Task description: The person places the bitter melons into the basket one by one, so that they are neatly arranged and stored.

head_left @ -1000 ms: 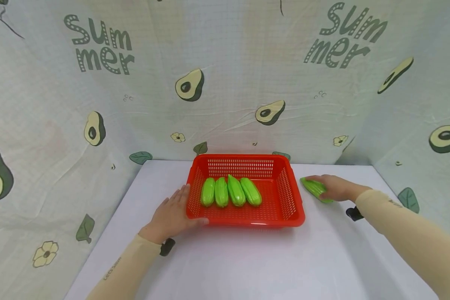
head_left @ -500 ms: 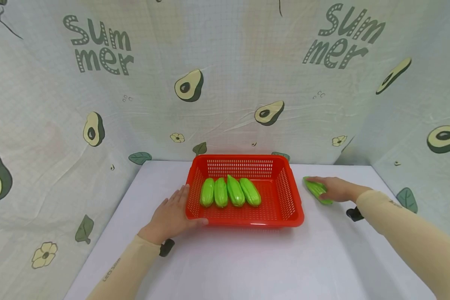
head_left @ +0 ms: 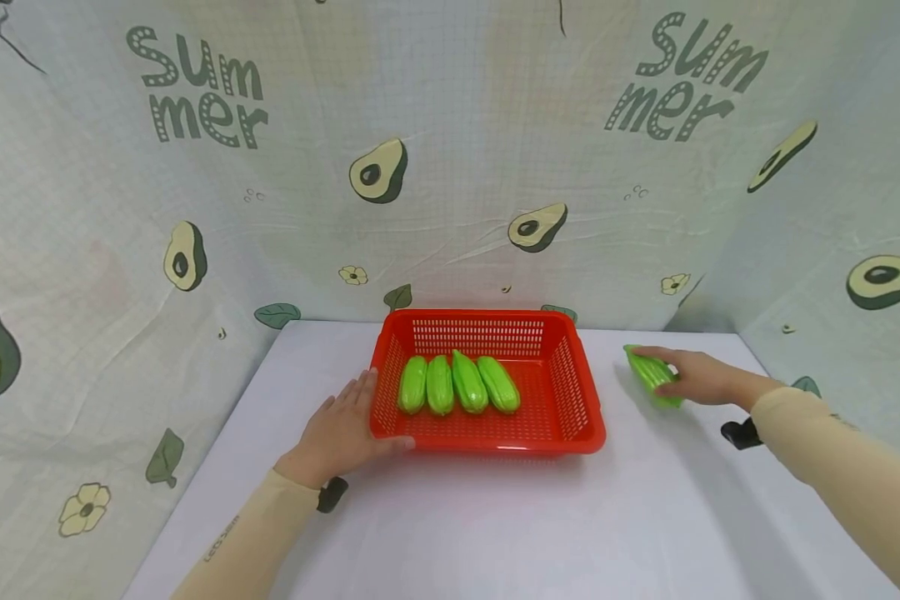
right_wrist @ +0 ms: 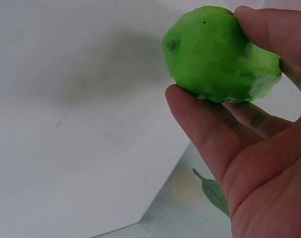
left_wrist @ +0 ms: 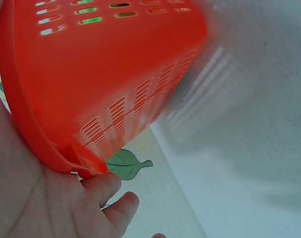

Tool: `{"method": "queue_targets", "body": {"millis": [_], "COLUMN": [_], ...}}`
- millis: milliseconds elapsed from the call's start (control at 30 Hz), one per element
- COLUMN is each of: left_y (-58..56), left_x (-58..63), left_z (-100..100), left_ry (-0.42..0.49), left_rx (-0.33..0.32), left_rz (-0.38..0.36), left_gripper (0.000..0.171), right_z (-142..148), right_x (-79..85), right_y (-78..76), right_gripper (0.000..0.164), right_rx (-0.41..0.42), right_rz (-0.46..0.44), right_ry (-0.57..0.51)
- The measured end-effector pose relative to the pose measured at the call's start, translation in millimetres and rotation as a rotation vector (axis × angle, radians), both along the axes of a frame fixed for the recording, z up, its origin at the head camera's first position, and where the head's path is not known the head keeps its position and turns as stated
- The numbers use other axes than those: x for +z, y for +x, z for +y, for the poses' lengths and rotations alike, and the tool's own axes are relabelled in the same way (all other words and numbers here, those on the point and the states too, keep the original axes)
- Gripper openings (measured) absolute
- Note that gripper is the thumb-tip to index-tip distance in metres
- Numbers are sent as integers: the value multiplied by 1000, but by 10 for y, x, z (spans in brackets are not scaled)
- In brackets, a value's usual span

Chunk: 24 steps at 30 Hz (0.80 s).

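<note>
In the head view, a red plastic basket (head_left: 495, 445) with slotted walls stands on the table. Several light green ribbed gourds (head_left: 468, 382) lie side by side in its left half. My left hand (head_left: 336, 437) rests against the basket's near left corner, fingers straight along the rim and thumb at the front. The left wrist view has the palm (left_wrist: 41, 203) touching the rim. To the right of the basket, my right hand (head_left: 701, 377) pinches another green gourd (head_left: 651, 372) between thumb and fingers. The right wrist view shows this gourd (right_wrist: 210, 54) end-on, raised off the white surface.
A white table (head_left: 480, 533) carries the basket. Behind and beside it hangs a pale cloth (head_left: 450, 125) printed with avocados, leaves and lettering. The table's right edge (head_left: 752, 353) runs close by the right hand.
My right hand has moved right, away from the basket, and lifted slightly with the gourd. The left hand and basket have stayed in place.
</note>
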<state>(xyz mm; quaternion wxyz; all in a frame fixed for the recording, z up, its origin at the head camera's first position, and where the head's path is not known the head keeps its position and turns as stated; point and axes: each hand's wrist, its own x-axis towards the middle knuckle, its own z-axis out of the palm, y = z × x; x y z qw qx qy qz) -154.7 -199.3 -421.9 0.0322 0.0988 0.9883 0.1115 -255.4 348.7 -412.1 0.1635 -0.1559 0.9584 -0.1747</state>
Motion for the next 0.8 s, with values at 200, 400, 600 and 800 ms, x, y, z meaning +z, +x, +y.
{"method": "queue_targets", "body": {"millis": [200, 400, 600, 800], "left_y": [-1, 1, 2, -4], "left_x": [0, -6, -12, -10], "left_z": [-3, -11, -18, -14], "left_ry": [7, 18, 20, 20], "left_rx": [1, 5, 4, 0], "left_rz": [-4, -6, -4, -4], "left_gripper": [132, 132, 131, 131], "right_z": [3, -201, -551, -868], "right_x": [352, 735, 1020, 1118], "right_y": [38, 27, -4, -39], "right_gripper": [79, 78, 74, 73], "right_rx": [10, 24, 59, 71], "right_rz": [46, 52, 30, -2], "right_ry": [-31, -89, -155, -160]}}
